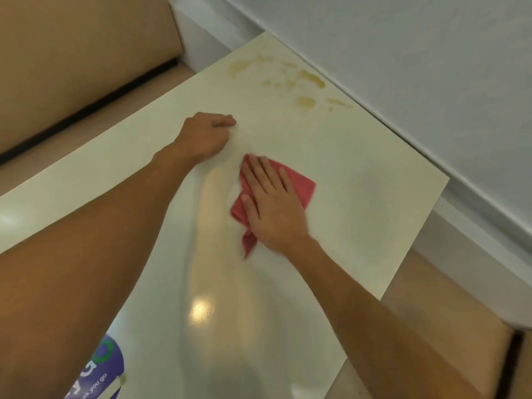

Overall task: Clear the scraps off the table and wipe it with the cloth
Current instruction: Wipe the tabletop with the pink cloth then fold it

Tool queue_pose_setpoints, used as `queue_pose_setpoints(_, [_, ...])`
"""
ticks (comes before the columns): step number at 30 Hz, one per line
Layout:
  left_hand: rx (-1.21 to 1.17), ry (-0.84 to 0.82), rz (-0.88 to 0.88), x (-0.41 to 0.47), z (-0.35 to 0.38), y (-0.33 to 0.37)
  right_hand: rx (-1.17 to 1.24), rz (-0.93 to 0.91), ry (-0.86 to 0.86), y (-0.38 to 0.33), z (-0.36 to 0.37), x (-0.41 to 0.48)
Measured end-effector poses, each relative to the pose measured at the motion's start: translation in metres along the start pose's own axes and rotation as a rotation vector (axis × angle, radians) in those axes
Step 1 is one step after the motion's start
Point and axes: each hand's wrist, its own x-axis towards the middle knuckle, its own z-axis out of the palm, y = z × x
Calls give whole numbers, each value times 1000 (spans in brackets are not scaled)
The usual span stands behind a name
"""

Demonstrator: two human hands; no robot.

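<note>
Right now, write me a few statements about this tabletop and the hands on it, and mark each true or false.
1. The right hand presses flat on the red fabric cloth. True.
2. The yellow-brown smeared stains lie under the cloth. False: they sit at the far corner of the glossy white rectangular table, apart from the cloth.
3. The left hand rests on the table with fingers curled. True.
4. Both hands touch the cloth. False: only the right hand does.

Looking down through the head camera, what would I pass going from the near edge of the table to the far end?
purple printed item → right hand pressing flat on the red cloth → left hand, fingers curled → brownish stains → grey wall
</note>
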Motion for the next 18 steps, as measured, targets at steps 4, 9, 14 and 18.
queue_pose_setpoints(4, [134, 20, 53, -3, 11, -4, 3, 69, 2, 51, -12, -79])
queue_pose_setpoints(9, [269, 132, 128, -1, 35, -1, -2, 600, 75, 151, -22, -52])
queue_pose_setpoints(14, [287, 261, 188, 27, 61, 10, -5, 669, 103, 195, -25, 65])
queue_pose_setpoints(18, [265, 354, 195, 30, 79, 8, -32, 390, 57, 177, -26, 120])
